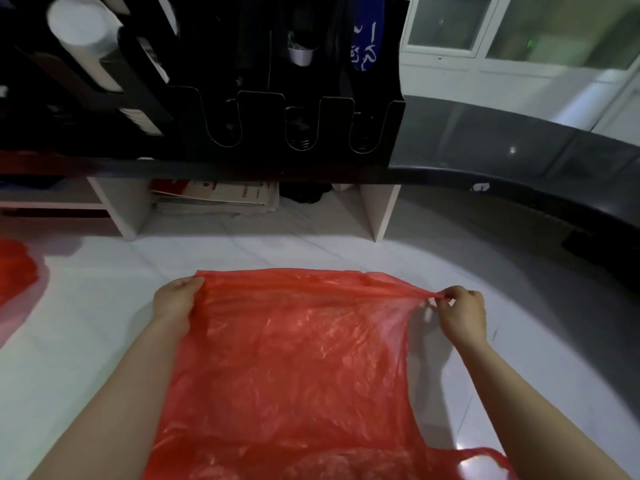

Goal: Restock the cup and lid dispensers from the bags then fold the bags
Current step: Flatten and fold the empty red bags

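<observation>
A red translucent plastic bag (294, 368) lies spread flat on the white counter (86, 341), reaching from mid-frame down to the bottom edge. My left hand (175, 303) grips its far left corner. My right hand (462, 311) pinches the far right corner and pulls the top edge taut between both hands. Behind, on a raised dark ledge, stands the black cup and lid dispenser (277, 126) with U-shaped slots; a stack of white cups (83, 32) pokes out at its upper left.
A second red bag (14, 282) lies at the left edge of the counter. Under the ledge, white dividers (381, 209) frame cubbies holding stacked papers (221, 199). A dark curved counter top (519, 174) runs to the right.
</observation>
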`<action>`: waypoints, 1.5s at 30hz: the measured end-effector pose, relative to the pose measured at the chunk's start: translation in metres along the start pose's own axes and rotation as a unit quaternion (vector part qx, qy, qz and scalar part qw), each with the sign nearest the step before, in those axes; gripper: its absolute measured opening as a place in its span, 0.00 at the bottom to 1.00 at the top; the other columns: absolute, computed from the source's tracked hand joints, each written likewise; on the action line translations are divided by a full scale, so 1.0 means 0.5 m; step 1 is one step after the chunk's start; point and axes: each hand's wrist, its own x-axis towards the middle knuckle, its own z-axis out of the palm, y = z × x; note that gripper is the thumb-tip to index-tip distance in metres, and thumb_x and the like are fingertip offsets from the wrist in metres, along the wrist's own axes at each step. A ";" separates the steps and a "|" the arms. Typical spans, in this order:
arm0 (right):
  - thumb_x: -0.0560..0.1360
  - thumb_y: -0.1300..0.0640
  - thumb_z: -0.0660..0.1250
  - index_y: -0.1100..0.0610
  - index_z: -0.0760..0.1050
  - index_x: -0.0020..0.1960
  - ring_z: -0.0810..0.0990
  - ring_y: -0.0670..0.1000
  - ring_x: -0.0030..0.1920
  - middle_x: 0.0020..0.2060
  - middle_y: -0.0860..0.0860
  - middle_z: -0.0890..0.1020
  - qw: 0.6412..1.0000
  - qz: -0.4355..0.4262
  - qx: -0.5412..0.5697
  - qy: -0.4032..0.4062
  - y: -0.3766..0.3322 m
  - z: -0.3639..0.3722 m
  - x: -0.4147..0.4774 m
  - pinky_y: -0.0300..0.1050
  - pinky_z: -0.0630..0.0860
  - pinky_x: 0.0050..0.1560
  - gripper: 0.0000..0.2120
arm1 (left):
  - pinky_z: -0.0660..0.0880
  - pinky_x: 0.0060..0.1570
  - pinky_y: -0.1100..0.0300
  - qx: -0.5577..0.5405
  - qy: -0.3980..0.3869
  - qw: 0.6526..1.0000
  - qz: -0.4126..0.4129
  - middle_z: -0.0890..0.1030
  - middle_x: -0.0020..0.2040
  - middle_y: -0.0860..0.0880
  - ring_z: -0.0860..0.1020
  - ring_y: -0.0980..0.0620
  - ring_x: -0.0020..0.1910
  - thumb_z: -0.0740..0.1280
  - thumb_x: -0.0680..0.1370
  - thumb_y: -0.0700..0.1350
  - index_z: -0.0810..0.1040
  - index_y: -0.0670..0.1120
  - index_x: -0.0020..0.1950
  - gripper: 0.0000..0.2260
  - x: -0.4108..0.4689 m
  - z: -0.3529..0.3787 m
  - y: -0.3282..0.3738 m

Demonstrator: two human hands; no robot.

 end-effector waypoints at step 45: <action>0.82 0.58 0.56 0.58 0.71 0.58 0.77 0.58 0.59 0.56 0.59 0.77 0.681 0.319 0.658 0.020 -0.045 -0.065 0.051 0.50 0.74 0.59 0.08 | 0.72 0.33 0.61 0.094 -0.392 0.915 0.022 0.71 0.31 0.47 0.71 0.53 0.30 0.63 0.75 0.51 0.69 0.43 0.38 0.12 0.028 -0.075 0.108</action>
